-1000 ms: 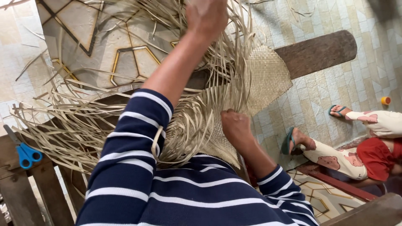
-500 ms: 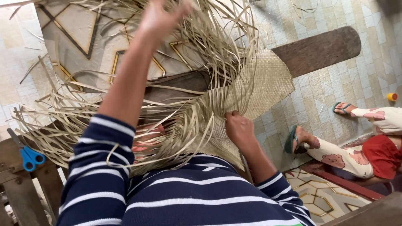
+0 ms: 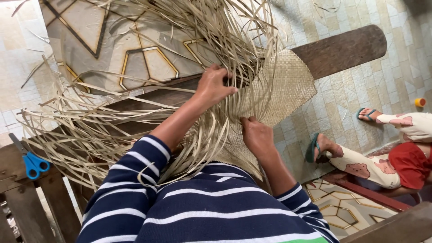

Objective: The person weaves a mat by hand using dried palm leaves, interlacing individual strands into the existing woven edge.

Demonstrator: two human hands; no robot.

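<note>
A pale straw colour is shown by the woven mat [image 3: 288, 85], whose surface is marked by a fine checked plaiting, and the same dull tan is carried by the loose strips [image 3: 90, 130]. The sleeves [image 3: 135, 180] are coloured navy blue and crossed by white stripes, with a sliver of green seen at the hem. The scissors [image 3: 30, 163] are fitted with bright blue handles. The floor tiles [image 3: 360, 90] are tinted cream and pale green, while a beige panel [image 3: 90, 40] is patterned with gold and dark hexagon outlines. Dark brown is seen on the wooden plank [image 3: 346, 47]. Cream trousers [image 3: 364, 166] are dotted with reddish-brown shapes beside a red garment [image 3: 411, 162], and teal sandals [image 3: 311, 150] are worn.
</note>
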